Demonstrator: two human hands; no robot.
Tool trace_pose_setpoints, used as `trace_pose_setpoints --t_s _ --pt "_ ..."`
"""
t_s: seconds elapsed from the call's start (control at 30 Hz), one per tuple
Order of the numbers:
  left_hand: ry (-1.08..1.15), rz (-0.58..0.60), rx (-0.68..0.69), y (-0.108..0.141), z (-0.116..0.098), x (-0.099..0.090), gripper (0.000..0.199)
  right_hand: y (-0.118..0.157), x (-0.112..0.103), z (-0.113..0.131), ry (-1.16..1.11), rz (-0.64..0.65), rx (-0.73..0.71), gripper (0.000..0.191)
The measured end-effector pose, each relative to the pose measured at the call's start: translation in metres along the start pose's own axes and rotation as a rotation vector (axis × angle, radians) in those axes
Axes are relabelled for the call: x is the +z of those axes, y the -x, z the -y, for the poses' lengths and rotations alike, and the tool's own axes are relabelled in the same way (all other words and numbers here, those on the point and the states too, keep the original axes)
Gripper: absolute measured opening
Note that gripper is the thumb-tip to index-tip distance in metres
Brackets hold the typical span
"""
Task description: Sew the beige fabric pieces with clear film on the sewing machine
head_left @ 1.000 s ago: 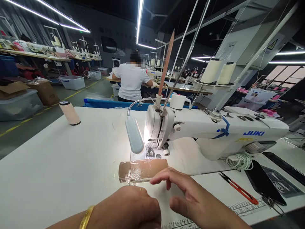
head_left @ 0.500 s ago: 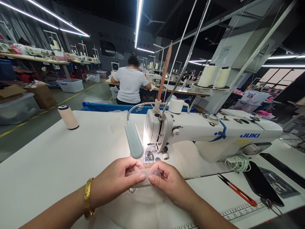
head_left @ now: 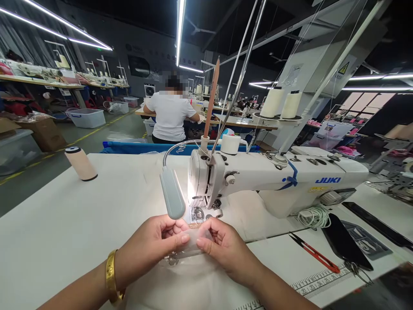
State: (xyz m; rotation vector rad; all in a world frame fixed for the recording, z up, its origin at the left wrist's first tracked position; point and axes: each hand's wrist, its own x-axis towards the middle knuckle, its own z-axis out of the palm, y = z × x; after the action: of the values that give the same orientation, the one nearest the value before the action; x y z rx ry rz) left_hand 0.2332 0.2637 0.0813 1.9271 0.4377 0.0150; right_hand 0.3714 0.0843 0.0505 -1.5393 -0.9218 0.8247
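Sheer pale fabric (head_left: 192, 243) is pinched between both my hands, just in front of the sewing machine's (head_left: 248, 172) presser foot. My left hand (head_left: 161, 237) grips its left side with thumb and curled fingers; a gold bracelet circles that wrist. My right hand (head_left: 222, 241) holds the right side the same way. A brownish strip (head_left: 194, 225) shows at the fabric's far edge between my fingertips. More of the pale cloth (head_left: 174, 286) spreads over the table below my hands. The grey machine lamp (head_left: 172, 193) hangs above my left fingers. My curled fingers are partly hidden behind the fabric.
A peach thread cone (head_left: 80, 164) stands at the table's far left. Right of my hands lie red-handled thread snips (head_left: 316, 253), a black phone (head_left: 346, 241), coiled pale cord (head_left: 312, 216) and a printed ruler (head_left: 309, 284). A person in a white shirt (head_left: 171, 115) sits ahead.
The view has shifted slightly, so the machine and table items sit further left. My thumbs are a little further apart, and more of the sheer fabric shows between them.
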Motion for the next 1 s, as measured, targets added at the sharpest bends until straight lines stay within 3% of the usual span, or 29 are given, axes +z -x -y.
trace_pose_setpoints --t_s 0.27,0.43,0.8,1.0 --pt "0.046 -0.017 -0.018 0.001 0.001 0.001 0.046 0.000 0.001 0.001 -0.100 0.048 0.007 0.035" --pt "0.088 0.012 -0.033 0.000 0.002 0.000 0.047 -0.001 0.002 0.004 -0.074 0.000 -0.033 0.035" --pt "0.020 -0.003 -0.019 0.008 -0.008 0.002 0.051 -0.001 0.001 0.002 -0.212 0.040 -0.019 0.035" --pt "0.044 0.036 -0.014 0.006 -0.005 0.002 0.049 -0.001 0.001 0.003 -0.181 -0.018 -0.060 0.040"
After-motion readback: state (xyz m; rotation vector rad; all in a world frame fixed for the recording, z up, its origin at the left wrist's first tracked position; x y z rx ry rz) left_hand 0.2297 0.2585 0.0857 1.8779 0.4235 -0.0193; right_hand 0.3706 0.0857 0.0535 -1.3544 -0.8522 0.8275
